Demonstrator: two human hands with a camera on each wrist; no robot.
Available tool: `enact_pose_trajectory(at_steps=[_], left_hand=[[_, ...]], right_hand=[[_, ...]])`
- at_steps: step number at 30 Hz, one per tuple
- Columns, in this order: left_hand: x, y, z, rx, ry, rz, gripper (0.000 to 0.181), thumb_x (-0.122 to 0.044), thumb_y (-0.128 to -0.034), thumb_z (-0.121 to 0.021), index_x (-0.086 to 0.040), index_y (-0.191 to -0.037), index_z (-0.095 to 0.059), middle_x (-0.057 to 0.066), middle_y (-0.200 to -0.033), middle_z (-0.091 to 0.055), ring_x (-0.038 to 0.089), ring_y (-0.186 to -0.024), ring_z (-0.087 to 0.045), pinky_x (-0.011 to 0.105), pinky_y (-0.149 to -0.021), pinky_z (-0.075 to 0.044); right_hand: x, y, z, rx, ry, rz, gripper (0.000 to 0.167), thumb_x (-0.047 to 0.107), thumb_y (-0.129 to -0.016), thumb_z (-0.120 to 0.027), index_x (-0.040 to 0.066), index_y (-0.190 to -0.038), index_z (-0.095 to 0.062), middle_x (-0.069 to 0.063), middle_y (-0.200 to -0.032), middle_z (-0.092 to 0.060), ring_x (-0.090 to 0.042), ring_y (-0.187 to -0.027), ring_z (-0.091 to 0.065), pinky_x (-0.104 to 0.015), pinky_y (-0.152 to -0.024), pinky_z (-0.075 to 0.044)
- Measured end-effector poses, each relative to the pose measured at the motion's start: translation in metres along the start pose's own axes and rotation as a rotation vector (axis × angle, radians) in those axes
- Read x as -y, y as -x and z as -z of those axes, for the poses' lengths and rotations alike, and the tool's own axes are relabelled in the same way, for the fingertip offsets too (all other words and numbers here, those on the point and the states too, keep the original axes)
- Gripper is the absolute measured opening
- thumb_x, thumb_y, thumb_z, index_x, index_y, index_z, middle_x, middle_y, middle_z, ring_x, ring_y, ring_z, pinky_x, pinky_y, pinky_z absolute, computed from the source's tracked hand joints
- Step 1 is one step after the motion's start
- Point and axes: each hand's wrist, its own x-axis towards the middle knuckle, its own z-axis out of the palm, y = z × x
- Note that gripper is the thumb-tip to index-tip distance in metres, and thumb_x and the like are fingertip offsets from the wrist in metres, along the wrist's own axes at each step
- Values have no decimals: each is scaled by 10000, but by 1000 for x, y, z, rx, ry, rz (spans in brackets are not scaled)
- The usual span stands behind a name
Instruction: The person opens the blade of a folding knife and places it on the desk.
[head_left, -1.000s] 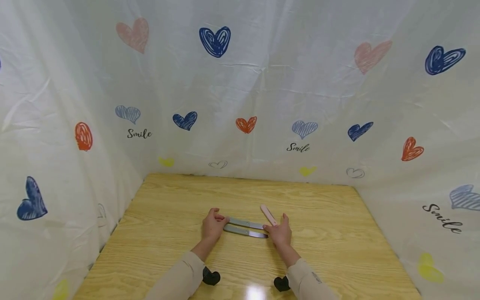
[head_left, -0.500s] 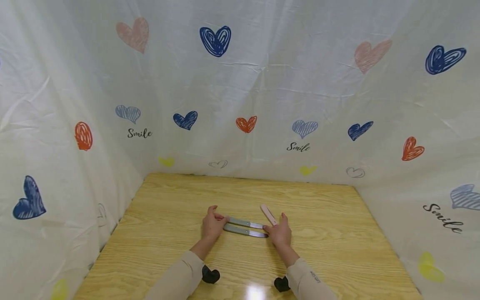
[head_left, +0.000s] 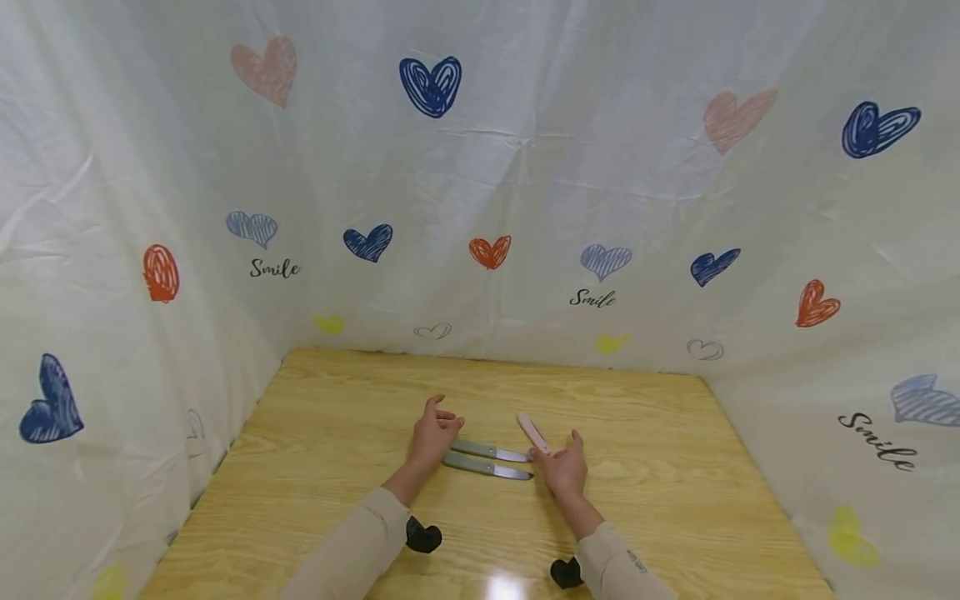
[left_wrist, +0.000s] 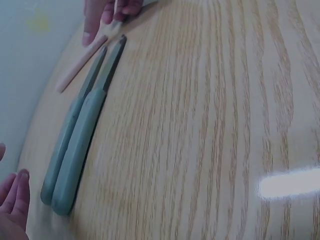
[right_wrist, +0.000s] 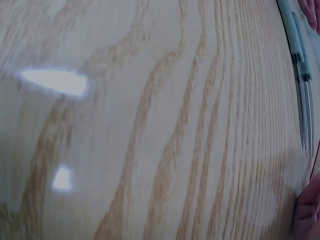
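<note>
Two knives with green handles lie side by side, the far knife and the near knife, blades pointing right. My left hand hovers by the handle ends with spread fingers, holding nothing; its fingertips show at the lower left of the left wrist view. My right hand is at the blade tips, its thumb beside the far blade and its fingers loosely extended. A pink-handled piece lies slanted behind it, its lower end hidden by the hand. In the left wrist view both green handles lie almost touching.
The wooden table spreads around the hands, with a bright reflection near its front. White cloth printed with hearts stands behind it and at both sides. Dark heart shapes show beside the sleeves.
My left hand has let go of the far knife's handle end and risen slightly away from it, up and to the right. My right hand has barely moved; the view has shifted slightly.
</note>
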Motion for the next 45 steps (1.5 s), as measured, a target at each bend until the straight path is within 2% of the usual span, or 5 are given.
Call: enact_pose_trajectory(at_steps=[13, 23, 35, 42, 45], left_hand=[[-22, -11, -33, 172, -95, -83, 837, -172, -844, -750, -62, -1511, -256, 234, -1302, -555, 294, -901, -677, 423, -776, -558], [-20, -19, -57, 180, -149, -60, 967, -207, -788, -803, -87, -1531, -196, 233, -1326, -539, 426, -1217, -519, 547, -1011, -429], [-23, -17, -74, 267, -169, -105, 985, -162, -800, -774, -92, -1548, -138, 283, -1383, -487, 441, -1248, -499, 547, -1042, -410], [-24, -16, -76, 446, -69, -85, 885, 0, -889, -635, -98, -1560, -67, 296, -1507, -322, 168, -668, -621, 281, -635, -536], [-25, -17, -76, 496, -61, -109, 865, 18, -894, -618, -68, -1556, -69, 339, -1505, -288, 144, -640, -604, 256, -600, -529]], right_hand=[[-2, -4, 3, -33, -35, 10, 908, 173, -737, -833, -71, -1442, -314, -159, -878, -566, -212, -712, -507, -286, -632, -411], [-2, -7, 2, -16, 3, 5, 930, 184, -733, -843, -45, -1454, -302, -140, -918, -591, -203, -717, -525, -278, -633, -411], [-2, -12, 3, 12, 2, -3, 914, 100, -723, -827, 16, -1471, -309, -124, -998, -620, -212, -787, -566, -277, -679, -427], [-5, -13, 1, 14, 23, 1, 884, 64, -718, -824, 30, -1460, -344, -103, -995, -627, -197, -794, -566, -274, -684, -420], [-5, -12, 1, 11, 12, 14, 873, 54, -715, -823, 28, -1452, -356, -108, -999, -633, -209, -806, -573, -285, -697, -423]])
